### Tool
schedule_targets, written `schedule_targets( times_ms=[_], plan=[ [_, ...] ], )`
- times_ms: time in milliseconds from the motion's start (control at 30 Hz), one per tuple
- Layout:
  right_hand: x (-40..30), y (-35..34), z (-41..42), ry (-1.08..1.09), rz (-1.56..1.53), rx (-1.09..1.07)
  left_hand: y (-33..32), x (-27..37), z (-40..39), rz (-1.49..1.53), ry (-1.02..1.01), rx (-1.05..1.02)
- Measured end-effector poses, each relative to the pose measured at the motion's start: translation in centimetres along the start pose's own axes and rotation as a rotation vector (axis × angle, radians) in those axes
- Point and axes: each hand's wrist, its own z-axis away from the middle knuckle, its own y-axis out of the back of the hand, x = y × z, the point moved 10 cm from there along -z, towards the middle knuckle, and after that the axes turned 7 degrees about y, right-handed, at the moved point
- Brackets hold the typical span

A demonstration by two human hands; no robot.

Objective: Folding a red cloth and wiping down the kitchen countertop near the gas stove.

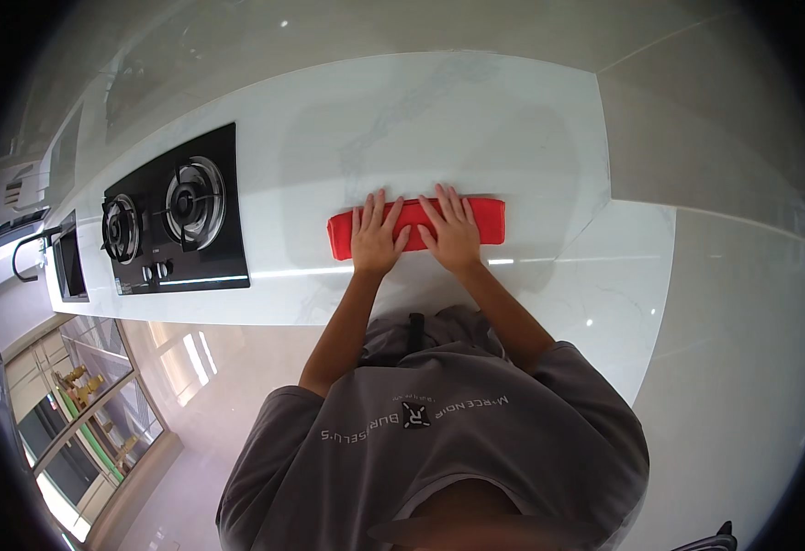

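Observation:
A red cloth (492,222), folded or rolled into a long narrow strip, lies crosswise on the white marble-patterned countertop (292,206). Flat on its left part rests my left hand (378,234), fingers spread and pointing away from me. My right hand (452,231) lies the same way just right of the cloth's middle, its fingertips reaching past the far edge. The two thumbs are near each other but apart. Neither hand grips the cloth; both press or rest on top. Its ends show on either side of my hands.
A black two-burner gas hob (185,255) is set into the counter on the left, with a sink (72,265) and a black faucet (24,258) beyond it. Glossy wall panels (444,27) border the far side. At the lower left stands a glazed door or window frame (79,406).

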Motion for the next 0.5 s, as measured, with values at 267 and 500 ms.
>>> schedule_targets(
  times_ms=[267, 500],
  plan=[
    [4.7, 3.8, 2.4, 0.113, -0.029, -0.156, 2.7, -3.8, 0.8, 0.099, -0.029, -0.014],
    [7.9, 0.9, -6.1, 0.180, 0.174, -0.189, 1.3, -6.8, -6.5, -0.188, -0.070, -0.057]
  ],
)
